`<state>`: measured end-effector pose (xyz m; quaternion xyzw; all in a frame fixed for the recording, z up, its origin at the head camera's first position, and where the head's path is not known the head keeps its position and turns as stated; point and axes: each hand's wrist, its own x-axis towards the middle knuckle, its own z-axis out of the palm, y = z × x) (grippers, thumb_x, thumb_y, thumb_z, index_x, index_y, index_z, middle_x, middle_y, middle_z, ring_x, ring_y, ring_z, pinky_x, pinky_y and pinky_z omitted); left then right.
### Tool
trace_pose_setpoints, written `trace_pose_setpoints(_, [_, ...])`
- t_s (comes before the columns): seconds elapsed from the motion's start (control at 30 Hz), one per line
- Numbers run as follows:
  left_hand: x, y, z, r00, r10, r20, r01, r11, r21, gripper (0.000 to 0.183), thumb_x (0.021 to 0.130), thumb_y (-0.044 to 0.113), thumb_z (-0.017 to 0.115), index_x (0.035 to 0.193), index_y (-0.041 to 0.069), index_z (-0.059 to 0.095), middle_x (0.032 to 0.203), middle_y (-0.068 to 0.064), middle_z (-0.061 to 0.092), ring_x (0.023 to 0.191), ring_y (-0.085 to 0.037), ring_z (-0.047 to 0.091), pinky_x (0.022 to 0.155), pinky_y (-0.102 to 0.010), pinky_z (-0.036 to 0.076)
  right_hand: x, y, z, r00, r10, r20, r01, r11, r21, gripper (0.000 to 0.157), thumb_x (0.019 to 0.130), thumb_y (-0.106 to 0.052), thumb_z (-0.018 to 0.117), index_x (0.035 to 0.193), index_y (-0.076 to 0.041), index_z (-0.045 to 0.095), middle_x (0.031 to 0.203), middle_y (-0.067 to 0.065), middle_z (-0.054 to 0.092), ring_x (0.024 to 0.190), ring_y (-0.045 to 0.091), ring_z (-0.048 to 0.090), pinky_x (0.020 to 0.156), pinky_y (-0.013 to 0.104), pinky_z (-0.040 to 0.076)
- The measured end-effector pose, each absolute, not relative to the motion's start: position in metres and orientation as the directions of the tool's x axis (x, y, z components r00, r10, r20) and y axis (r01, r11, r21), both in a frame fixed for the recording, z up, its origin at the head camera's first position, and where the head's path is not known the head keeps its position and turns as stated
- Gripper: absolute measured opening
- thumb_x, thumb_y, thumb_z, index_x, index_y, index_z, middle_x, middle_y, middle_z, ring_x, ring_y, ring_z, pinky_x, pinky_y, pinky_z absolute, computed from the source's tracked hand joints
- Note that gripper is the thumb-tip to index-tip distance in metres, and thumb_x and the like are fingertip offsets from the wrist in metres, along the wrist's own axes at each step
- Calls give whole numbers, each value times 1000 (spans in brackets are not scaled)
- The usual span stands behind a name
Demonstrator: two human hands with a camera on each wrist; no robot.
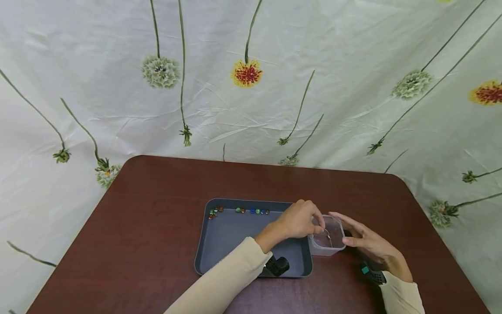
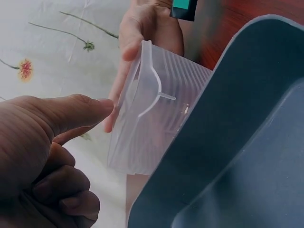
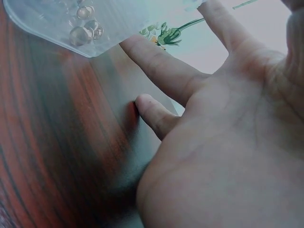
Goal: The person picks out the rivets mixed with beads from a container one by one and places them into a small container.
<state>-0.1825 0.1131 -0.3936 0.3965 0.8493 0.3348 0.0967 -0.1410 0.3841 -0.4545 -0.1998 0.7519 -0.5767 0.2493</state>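
My left hand (image 1: pixel 300 219) reaches over a clear plastic container (image 1: pixel 323 251), its thumb and index fingertips close together at the opening. In the left wrist view its other fingers (image 2: pixel 66 180) are curled. A thin gold-brown strand (image 1: pixel 328 237) shows inside the container just below those fingertips; I cannot tell whether they pinch it. Small shiny round pieces (image 3: pixel 81 35) show through the plastic in the right wrist view. My right hand (image 1: pixel 370 242) holds the container from the right, thumb at the rim and long fingers along the far side.
Left of the container lies a dark grey tray (image 1: pixel 231 248), its right edge against the container. Several coloured marbles (image 1: pixel 257 211) sit along the tray's far side and far left corner. The brown table (image 1: pixel 157 226) meets a flowered cloth (image 1: pixel 211 100) at the back.
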Motion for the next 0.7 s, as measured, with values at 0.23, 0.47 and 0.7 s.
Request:
trace_pose_setpoints(0.23, [-185, 107, -390, -675, 728, 119, 604, 453, 656, 4, 89, 18, 79, 87, 16, 82, 72, 9, 68, 51, -1, 45, 48, -15, 37, -140, 384, -453, -793, -594, -138, -10, 239, -971, 67, 102, 1, 47, 161, -10, 18, 153, -24, 32, 136, -12, 35, 107, 53, 37])
trace_pose_setpoints(0.47, [-189, 90, -386, -706, 700, 102, 572, 479, 666, 6, 89, 17, 78, 91, 14, 82, 83, 6, 73, 65, -8, 57, 55, -16, 41, -142, 385, -456, -773, -625, -108, 16, 152, -988, 67, 102, 5, 45, 161, -8, 16, 155, -14, 38, 137, -2, 41, 102, 30, 44])
trace_pose_setpoints(0.7, [-193, 66, -382, -740, 668, 78, 528, 507, 681, 7, 90, 19, 77, 93, 15, 82, 106, 1, 76, 67, -12, 60, 57, -19, 41, -142, 384, -456, -760, -645, -78, 44, 70, -997, 68, 101, 7, 44, 161, -6, 15, 154, -3, 41, 136, 7, 46, 103, 31, 49])
